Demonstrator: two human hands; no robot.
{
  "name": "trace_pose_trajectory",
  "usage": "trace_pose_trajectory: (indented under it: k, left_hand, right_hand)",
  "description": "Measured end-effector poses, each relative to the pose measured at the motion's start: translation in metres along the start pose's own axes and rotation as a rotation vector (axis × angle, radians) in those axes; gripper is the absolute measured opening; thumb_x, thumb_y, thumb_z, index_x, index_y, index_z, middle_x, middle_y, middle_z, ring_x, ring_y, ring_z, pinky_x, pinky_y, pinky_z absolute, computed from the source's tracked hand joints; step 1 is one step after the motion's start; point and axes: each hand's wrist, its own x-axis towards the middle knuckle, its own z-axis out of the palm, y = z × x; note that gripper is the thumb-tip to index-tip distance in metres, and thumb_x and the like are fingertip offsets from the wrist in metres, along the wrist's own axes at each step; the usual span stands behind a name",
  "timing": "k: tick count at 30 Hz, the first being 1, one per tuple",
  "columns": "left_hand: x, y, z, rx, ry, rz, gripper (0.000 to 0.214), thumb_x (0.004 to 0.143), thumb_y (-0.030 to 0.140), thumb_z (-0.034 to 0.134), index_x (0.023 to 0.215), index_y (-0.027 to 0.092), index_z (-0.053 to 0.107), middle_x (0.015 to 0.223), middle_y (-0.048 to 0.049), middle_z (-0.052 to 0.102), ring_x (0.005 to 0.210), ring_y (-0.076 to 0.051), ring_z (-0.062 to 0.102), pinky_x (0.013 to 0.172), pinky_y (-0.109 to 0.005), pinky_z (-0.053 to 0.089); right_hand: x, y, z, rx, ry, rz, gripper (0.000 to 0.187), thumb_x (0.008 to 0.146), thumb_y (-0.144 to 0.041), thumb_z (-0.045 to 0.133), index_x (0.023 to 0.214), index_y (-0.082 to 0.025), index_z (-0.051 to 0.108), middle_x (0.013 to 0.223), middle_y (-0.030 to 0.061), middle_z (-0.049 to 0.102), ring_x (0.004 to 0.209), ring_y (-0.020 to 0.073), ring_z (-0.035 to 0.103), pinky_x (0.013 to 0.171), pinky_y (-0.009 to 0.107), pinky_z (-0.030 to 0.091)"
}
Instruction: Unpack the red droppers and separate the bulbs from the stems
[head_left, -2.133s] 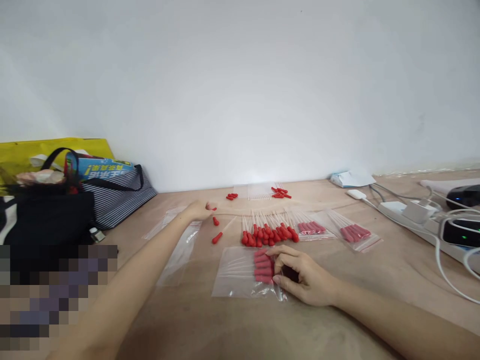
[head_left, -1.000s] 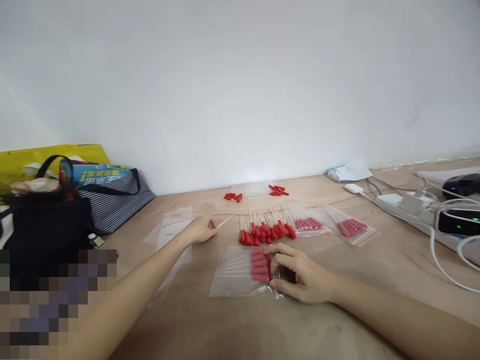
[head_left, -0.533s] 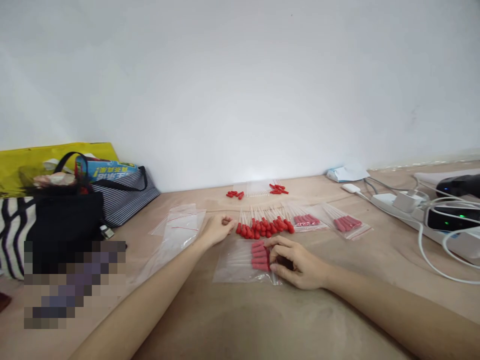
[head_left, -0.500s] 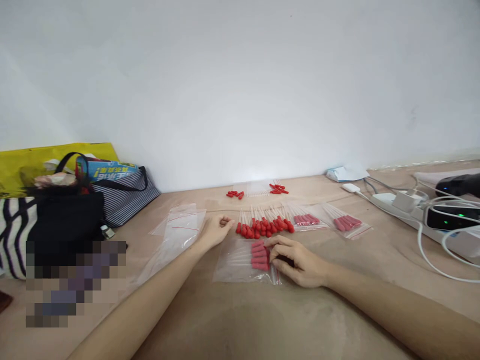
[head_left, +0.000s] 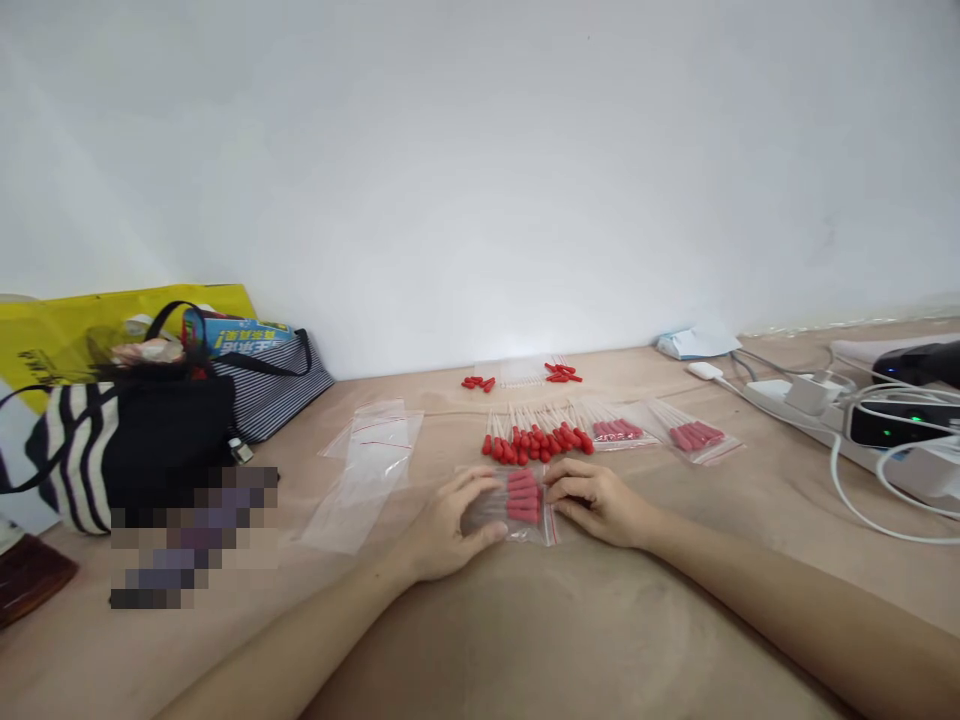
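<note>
A clear zip bag (head_left: 517,498) filled with red-bulbed droppers lies flat on the tan surface between my hands. My left hand (head_left: 448,524) rests on the bag's left part, fingers spread and curved over it. My right hand (head_left: 600,503) presses the bag's right end, where the red seal strip runs, fingers together. Just behind the bag sits a row of loose red-bulbed droppers (head_left: 536,440).
Two filled bags (head_left: 694,437) lie right of the loose row. Empty clear bags (head_left: 371,465) lie to the left. Red bulbs (head_left: 478,382) and bare tubes sit near the wall. Bags (head_left: 150,430) stand far left. A power strip with cables (head_left: 862,410) is on the right.
My left hand has come back from the loose droppers and settled on the filled bag. My right hand stays at the bag's right end. The view has shifted a little.
</note>
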Motion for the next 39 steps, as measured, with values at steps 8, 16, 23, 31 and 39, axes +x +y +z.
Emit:
trace_pose_trajectory:
  k: [8, 16, 23, 31, 39]
  left_hand:
    - [-0.005, 0.009, 0.001, 0.043, 0.036, 0.012, 0.030, 0.072, 0.031, 0.056, 0.101, 0.021, 0.054, 0.106, -0.0053, 0.053, 0.095, -0.019, 0.051, 0.083, -0.034, 0.042]
    - [0.011, 0.016, 0.001, -0.032, 0.078, 0.031, 0.018, 0.074, 0.025, 0.053, 0.091, 0.019, 0.056, 0.092, -0.0040, 0.054, 0.085, -0.016, 0.052, 0.078, -0.032, 0.043]
    - [0.044, 0.023, 0.013, -0.072, 0.003, 0.144, 0.026, 0.078, 0.014, 0.045, 0.099, 0.022, 0.058, 0.096, -0.0038, 0.049, 0.087, -0.013, 0.049, 0.080, -0.028, 0.042]
    - [0.043, 0.017, 0.016, -0.029, 0.004, 0.205, 0.020, 0.079, 0.013, 0.045, 0.081, 0.019, 0.064, 0.092, -0.0039, 0.046, 0.086, -0.013, 0.048, 0.079, -0.027, 0.042]
    - [0.043, 0.004, 0.009, 0.185, 0.008, 0.421, 0.029, 0.086, 0.019, 0.034, 0.089, 0.020, 0.063, 0.089, -0.0052, 0.055, 0.076, -0.011, 0.052, 0.071, -0.023, 0.044]
  right_hand:
    - [0.004, -0.004, 0.003, -0.006, 0.018, 0.047, 0.023, 0.081, -0.011, 0.037, 0.094, -0.020, 0.055, 0.097, 0.0068, 0.054, 0.089, 0.0135, 0.053, 0.078, 0.028, 0.044]
    - [0.001, -0.011, 0.009, -0.039, 0.166, 0.459, 0.016, 0.075, -0.024, 0.049, 0.061, -0.018, 0.052, 0.067, 0.0020, 0.055, 0.068, 0.0144, 0.051, 0.064, 0.028, 0.041]
    - [0.003, -0.015, 0.008, 0.007, 0.101, 0.501, 0.013, 0.072, -0.032, 0.055, 0.072, -0.022, 0.063, 0.074, 0.0000, 0.061, 0.075, 0.0155, 0.052, 0.075, 0.031, 0.035]
    - [0.013, -0.028, 0.012, -0.087, 0.065, 0.742, 0.011, 0.063, -0.036, 0.061, 0.064, -0.025, 0.064, 0.090, 0.0010, 0.058, 0.091, 0.0218, 0.046, 0.082, 0.043, 0.025]
    - [0.019, -0.027, 0.019, 0.039, 0.085, 0.723, 0.017, 0.072, -0.031, 0.051, 0.062, -0.022, 0.061, 0.096, 0.0009, 0.057, 0.093, 0.0210, 0.046, 0.086, 0.047, 0.020]
